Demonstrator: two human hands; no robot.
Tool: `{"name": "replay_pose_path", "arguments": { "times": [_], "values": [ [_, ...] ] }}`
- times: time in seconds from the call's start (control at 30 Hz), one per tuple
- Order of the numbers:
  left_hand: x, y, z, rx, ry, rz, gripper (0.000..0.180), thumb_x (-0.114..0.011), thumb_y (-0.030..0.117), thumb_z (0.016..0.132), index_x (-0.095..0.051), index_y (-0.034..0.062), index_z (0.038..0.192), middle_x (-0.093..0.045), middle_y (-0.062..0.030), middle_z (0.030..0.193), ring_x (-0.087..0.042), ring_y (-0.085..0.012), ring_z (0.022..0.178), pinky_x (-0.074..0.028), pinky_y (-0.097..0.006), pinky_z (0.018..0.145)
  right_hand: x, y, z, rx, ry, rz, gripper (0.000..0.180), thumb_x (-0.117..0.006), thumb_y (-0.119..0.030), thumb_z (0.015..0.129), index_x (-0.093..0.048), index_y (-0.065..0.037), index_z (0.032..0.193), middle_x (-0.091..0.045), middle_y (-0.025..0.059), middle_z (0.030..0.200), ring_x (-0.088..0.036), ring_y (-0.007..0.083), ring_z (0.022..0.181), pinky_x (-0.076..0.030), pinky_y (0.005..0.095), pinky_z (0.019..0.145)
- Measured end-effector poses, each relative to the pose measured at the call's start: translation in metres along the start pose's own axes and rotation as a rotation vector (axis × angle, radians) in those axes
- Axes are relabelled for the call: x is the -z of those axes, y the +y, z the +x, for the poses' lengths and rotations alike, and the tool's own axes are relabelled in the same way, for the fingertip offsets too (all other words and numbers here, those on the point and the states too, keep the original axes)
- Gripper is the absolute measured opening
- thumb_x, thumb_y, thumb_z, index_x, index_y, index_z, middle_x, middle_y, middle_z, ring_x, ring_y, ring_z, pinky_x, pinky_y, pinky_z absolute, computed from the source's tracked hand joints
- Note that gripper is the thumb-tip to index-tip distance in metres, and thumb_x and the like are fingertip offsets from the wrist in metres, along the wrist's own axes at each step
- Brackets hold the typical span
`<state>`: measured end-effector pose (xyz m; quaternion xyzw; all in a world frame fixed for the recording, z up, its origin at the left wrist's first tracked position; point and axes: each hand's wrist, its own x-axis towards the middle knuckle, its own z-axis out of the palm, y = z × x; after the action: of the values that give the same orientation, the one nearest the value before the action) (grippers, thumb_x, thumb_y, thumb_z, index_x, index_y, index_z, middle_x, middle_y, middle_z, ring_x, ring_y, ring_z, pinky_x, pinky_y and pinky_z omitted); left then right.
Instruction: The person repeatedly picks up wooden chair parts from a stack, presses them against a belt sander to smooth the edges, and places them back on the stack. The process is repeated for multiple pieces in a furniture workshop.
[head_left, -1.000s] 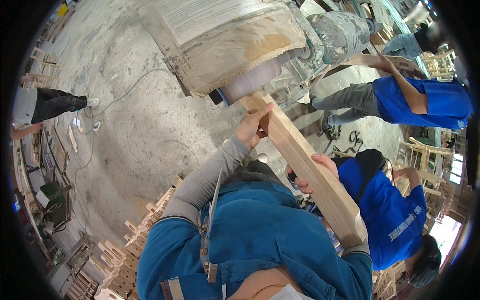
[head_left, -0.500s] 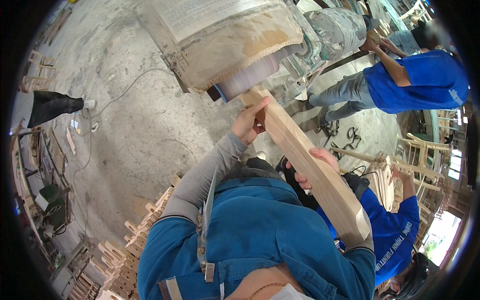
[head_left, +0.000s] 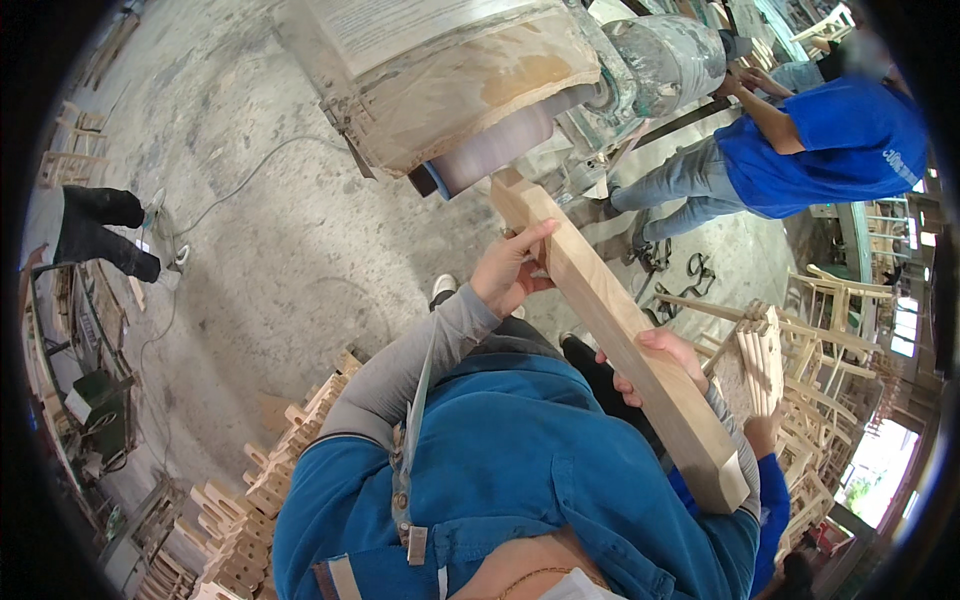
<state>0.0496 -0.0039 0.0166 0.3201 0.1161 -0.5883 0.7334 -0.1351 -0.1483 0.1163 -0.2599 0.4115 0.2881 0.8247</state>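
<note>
Wood block (head_left: 612, 320) held above the floor, in front of the torso, near end by the right forearm, far end at the roller (head_left: 495, 155); contact unclear. Left hand (head_left: 503, 275) pinches it toward the far end, thumb on top; right hand (head_left: 678, 355) wraps it farther back. Probably best: firm two-hand support, light even pressure, fingertips well off the roller. Long axis diagonal, upper middle to lower right, far end pointing at the roller.

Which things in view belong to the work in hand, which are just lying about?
In use:
- wooden beam
- left hand, right hand, both gripping it
- roller near its far end

Apparently uninvolved:
- stacked wooden parts
- chair frames
</note>
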Motion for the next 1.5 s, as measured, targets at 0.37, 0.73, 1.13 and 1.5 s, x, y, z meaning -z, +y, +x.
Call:
{"name": "replay_pose_path", "arguments": {
  "times": [0.37,0.73,1.13,1.5],
  "values": [
    [0.032,-0.014,0.024,-0.031,-0.208,-0.300,0.042,-0.060,0.029,0.085,-0.046,0.0060,0.117,-0.053,-0.0092,0.110,-0.055,-0.0232,0.103,-0.049,-0.043,0.088,-0.027,-0.034,0.005,0.441,0.418,-1.398,0.082,-0.061,-0.037,0.074,-0.029,0.009,0.133,-0.051,0.0267,0.120,-0.051,0.0285,0.112,-0.037,0.0308,0.094],
    [0.034,-0.006,0.035,-0.085,-0.200,-0.295,0.047,-0.062,0.032,0.084,-0.045,0.0054,0.118,-0.053,-0.0096,0.110,-0.055,-0.0233,0.103,-0.049,-0.042,0.088,-0.034,-0.054,0.013,0.427,0.383,-1.384,0.081,-0.061,-0.036,0.075,-0.028,0.011,0.132,-0.051,0.0283,0.119,-0.052,0.0289,0.110,-0.037,0.0300,0.094],
    [0.032,-0.002,0.033,-0.128,-0.201,-0.281,0.047,-0.062,0.033,0.084,-0.045,0.0053,0.118,-0.051,-0.0098,0.111,-0.055,-0.0238,0.104,-0.049,-0.042,0.089,-0.035,-0.059,0.015,0.432,0.355,-1.363,0.080,-0.059,-0.036,0.074,-0.029,0.012,0.131,-0.053,0.0290,0.114,-0.055,0.0306,0.105,-0.039,0.0308,0.092],
    [0.000,-0.031,0.002,-0.058,-0.138,-0.279,0.039,-0.061,0.031,0.085,-0.048,0.0079,0.113,-0.054,-0.0092,0.109,-0.056,-0.0244,0.101,-0.050,-0.045,0.086,-0.027,-0.038,-0.038,0.337,0.317,-1.335,0.078,-0.057,-0.037,0.076,-0.029,0.006,0.135,-0.045,0.0266,0.127,-0.047,0.0295,0.116,-0.035,0.0312,0.097]
  ]
}}
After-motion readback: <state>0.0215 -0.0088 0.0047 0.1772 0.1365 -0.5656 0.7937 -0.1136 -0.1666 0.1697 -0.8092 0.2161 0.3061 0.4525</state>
